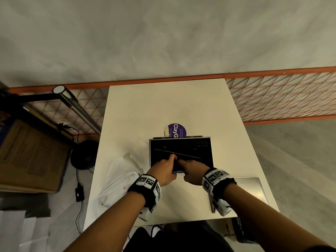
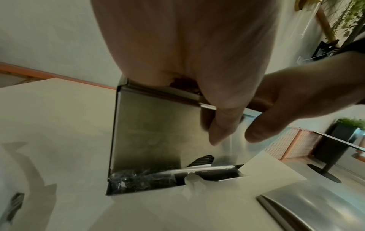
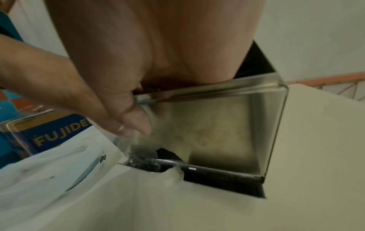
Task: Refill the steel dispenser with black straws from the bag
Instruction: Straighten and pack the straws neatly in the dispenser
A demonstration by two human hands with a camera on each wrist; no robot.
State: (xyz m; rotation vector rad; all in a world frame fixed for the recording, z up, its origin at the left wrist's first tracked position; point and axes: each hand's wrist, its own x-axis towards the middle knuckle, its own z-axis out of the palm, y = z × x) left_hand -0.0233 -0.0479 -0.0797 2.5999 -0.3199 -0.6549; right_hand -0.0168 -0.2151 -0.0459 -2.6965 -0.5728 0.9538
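An open-topped, box-shaped steel dispenser (image 1: 211, 151) stands at the centre of the head view on a pale rectangular counter (image 1: 141, 110), its dark inside filled with thin black straws (image 1: 181, 154) lying mostly sideways, one or two slanting across the rest. Both hands reach over its near rim. The left hand (image 1: 163, 170), just left of centre, has its fingers dipped into the box among the straws with the thumb outside; in the left wrist view its thumb (image 2: 223, 125) hangs down the polished front wall (image 2: 150, 125), but the fingers themselves are hidden, so I cannot tell whether they pinch any straws. The right hand (image 1: 194, 172), touching or nearly touching the left one, points an extended finger into the box, its thumb (image 3: 132, 120) lying against the front wall (image 3: 227, 125); whether it grips anything cannot be told either.

A crumpled white plastic bag (image 1: 118, 180) lies on the counter at lower left of the dispenser, just beside the left wrist. A flat steel lid (image 1: 252, 190) rests at lower right, partly behind the right wrist. Behind the dispenser, a round purple sticker (image 1: 177, 130) shows on the counter.
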